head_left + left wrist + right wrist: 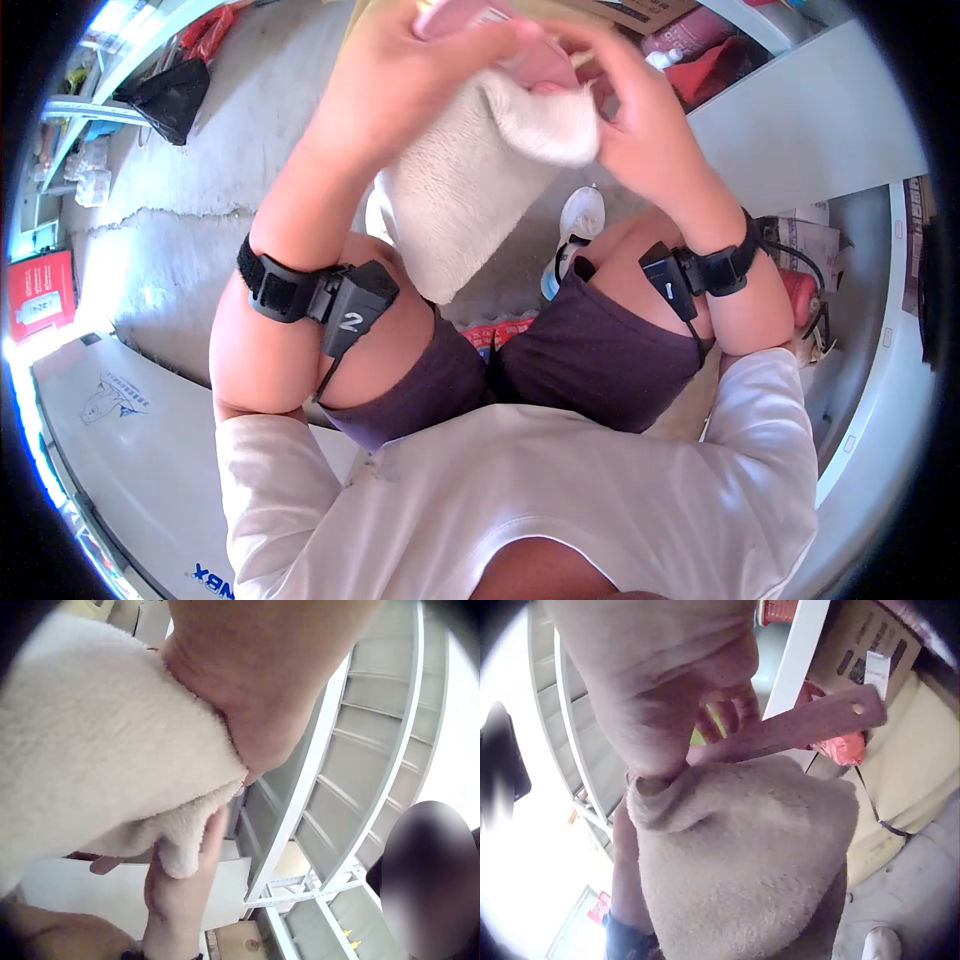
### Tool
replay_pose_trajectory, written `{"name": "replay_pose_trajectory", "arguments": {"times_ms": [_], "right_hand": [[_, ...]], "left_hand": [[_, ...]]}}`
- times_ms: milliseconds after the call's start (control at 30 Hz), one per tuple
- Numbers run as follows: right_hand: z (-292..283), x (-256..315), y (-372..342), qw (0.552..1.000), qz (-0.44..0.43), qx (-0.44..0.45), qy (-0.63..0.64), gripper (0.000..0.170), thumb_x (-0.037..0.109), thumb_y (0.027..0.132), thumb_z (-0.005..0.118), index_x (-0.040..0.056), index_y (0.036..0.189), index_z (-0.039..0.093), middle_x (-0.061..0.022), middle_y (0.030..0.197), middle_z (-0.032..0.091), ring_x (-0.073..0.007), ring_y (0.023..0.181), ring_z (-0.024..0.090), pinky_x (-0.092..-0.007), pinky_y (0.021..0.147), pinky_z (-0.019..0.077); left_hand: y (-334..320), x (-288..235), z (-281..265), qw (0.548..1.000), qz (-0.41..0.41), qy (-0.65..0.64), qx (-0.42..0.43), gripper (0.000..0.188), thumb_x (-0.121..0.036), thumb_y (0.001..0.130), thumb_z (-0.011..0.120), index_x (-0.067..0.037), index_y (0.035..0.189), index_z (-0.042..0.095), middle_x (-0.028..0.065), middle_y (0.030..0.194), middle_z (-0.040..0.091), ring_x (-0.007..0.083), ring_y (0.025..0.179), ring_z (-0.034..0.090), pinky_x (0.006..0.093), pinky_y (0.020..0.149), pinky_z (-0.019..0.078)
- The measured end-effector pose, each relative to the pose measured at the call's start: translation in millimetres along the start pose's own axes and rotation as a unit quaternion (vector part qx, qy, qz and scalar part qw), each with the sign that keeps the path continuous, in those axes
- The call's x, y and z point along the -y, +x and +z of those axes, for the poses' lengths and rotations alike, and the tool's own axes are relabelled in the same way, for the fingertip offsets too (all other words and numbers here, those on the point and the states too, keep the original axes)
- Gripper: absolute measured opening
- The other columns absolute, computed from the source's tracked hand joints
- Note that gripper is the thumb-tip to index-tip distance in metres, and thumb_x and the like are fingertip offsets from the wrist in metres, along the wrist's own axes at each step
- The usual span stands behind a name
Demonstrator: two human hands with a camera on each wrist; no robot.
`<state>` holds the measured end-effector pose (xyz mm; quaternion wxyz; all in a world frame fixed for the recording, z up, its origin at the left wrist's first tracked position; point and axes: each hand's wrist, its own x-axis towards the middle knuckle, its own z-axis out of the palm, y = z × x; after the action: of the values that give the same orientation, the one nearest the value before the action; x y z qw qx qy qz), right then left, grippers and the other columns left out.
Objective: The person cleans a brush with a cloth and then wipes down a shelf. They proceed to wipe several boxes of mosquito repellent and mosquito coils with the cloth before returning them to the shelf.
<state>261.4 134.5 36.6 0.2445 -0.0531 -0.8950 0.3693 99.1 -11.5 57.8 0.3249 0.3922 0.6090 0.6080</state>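
Note:
In the head view, my left hand [385, 85] grips a flat pink item [535, 62] near the top edge. Its long strip with a hole at one end [817, 720] sticks out sideways in the right wrist view. A cream fluffy cloth [460, 190] hangs beneath, its upper edge folded over. Opposite, my right hand [645, 120] has bent fingers around the cloth's upper corner, close against the pink item. In the left wrist view the cloth [112, 750] hides most of both hands' fingers.
White shelving [375, 735] stands around. Red bags [715, 72] and a cardboard box [866, 645] lie ahead on the right. A black bag [170, 98] hangs at the left. A white shoe [582, 215] is on the grey floor, and a large white box [130, 430] stands at the lower left.

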Motion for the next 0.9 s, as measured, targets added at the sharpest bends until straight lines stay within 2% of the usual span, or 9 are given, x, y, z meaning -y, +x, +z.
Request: {"name": "replay_pose_trajectory", "arguments": {"times_ms": [67,133,233,367,500,667,767,867,900], "right_hand": [[-0.2,-14.6,-4.3,0.999,0.029,0.037,0.024,0.037,0.009,0.09,0.064,0.0088,0.127,0.059,-0.0138,0.11,0.065,-0.0222,0.089,0.069,-0.0342,0.072,0.0531],[-2.5,-7.0,-3.5,0.998,0.034,0.032,0.031,0.03,0.006,0.091,0.062,0.0067,0.121,0.062,-0.0154,0.101,0.065,-0.0243,0.091,0.068,-0.0369,0.074,0.0528],[-0.9,-16.3,-1.3,0.987,-0.075,-0.075,-0.122,0.035,0.002,0.089,0.061,0.0093,0.124,0.063,-0.0127,0.1,0.064,-0.0267,0.091,0.066,-0.0388,0.076,0.0524],[-12.8,-6.0,1.9,0.95,-0.089,-0.074,-0.292,0.055,-0.001,0.083,0.06,0.0168,0.135,0.059,-0.0094,0.103,0.06,-0.0296,0.093,0.061,-0.042,0.082,0.0486],[4.7,8.0,-8.6,0.947,-0.094,-0.035,-0.305,0.068,-0.003,0.08,0.057,0.0192,0.144,0.051,-0.0084,0.115,0.056,-0.0304,0.102,0.055,-0.0432,0.089,0.0444],[11.8,8.7,-8.6,0.963,-0.133,-0.033,-0.233,0.066,-0.004,0.078,0.058,0.0115,0.142,0.052,-0.0112,0.119,0.055,-0.0316,0.104,0.055,-0.0432,0.091,0.0447],[12.4,7.5,-6.9,0.982,-0.1,-0.033,-0.158,0.063,-0.004,0.077,0.059,0.0095,0.139,0.054,-0.0134,0.12,0.055,-0.0338,0.104,0.055,-0.0435,0.092,0.0448],[10.7,1.8,-6.8,0.989,-0.074,-0.043,-0.117,0.057,-0.003,0.078,0.059,0.0073,0.134,0.057,-0.015,0.118,0.055,-0.0357,0.104,0.055,-0.0442,0.091,0.0457],[10.0,-1.8,-6.6,0.99,-0.07,-0.048,-0.112,0.054,-0.003,0.079,0.059,0.0066,0.132,0.058,-0.0154,0.116,0.055,-0.0362,0.103,0.055,-0.0445,0.091,0.046]], "left_hand": [[1.4,-0.8,-10.8,0.998,-0.011,-0.038,-0.052,0.03,-0.023,0.093,0.071,-0.001,0.112,0.066,0.0058,0.096,0.071,0.013,0.089,0.067,0.0277,0.077,0.0534],[4.3,6.3,-22.4,0.997,-0.024,-0.04,-0.067,0.035,-0.027,0.093,0.072,0.0,0.114,0.065,0.007,0.098,0.071,0.0143,0.089,0.068,0.0284,0.077,0.0541],[2.7,3.2,-13.4,0.998,-0.039,-0.043,-0.03,0.04,-0.032,0.093,0.071,0.0,0.116,0.064,0.0083,0.101,0.071,0.0157,0.089,0.069,0.0302,0.079,0.0555],[-1.5,5.5,0.1,0.991,-0.047,-0.121,0.014,0.041,-0.035,0.093,0.072,0.0,0.115,0.068,0.0085,0.107,0.071,0.0157,0.089,0.069,0.0285,0.076,0.0561],[1.6,12.0,13.5,0.943,-0.178,-0.28,0.017,0.037,-0.034,0.093,0.071,-0.002,0.112,0.069,0.0072,0.105,0.071,0.0153,0.09,0.069,0.0301,0.075,0.0568],[1.6,21.1,24.4,0.983,-0.069,-0.16,0.061,0.033,-0.032,0.094,0.07,-0.003,0.109,0.07,0.0042,0.102,0.068,0.0116,0.097,0.06,0.0275,0.085,0.0478],[3.2,18.9,15.3,0.996,-0.044,-0.071,-0.012,0.029,-0.029,0.094,0.069,-0.003,0.106,0.07,0.0056,0.101,0.069,0.0114,0.097,0.061,0.0284,0.086,0.0482],[6.9,22.4,-8.2,0.963,0.129,0.18,-0.156,0.025,-0.025,0.094,0.066,-0.002,0.103,0.072,0.0075,0.099,0.069,0.0132,0.092,0.063,0.0293,0.084,0.0497],[7.7,23.3,-18.6,0.951,0.145,0.221,-0.163,0.027,-0.024,0.095,0.065,-0.003,0.112,0.068,0.01,0.098,0.069,0.0166,0.089,0.065,0.0315,0.082,0.0507]]}}
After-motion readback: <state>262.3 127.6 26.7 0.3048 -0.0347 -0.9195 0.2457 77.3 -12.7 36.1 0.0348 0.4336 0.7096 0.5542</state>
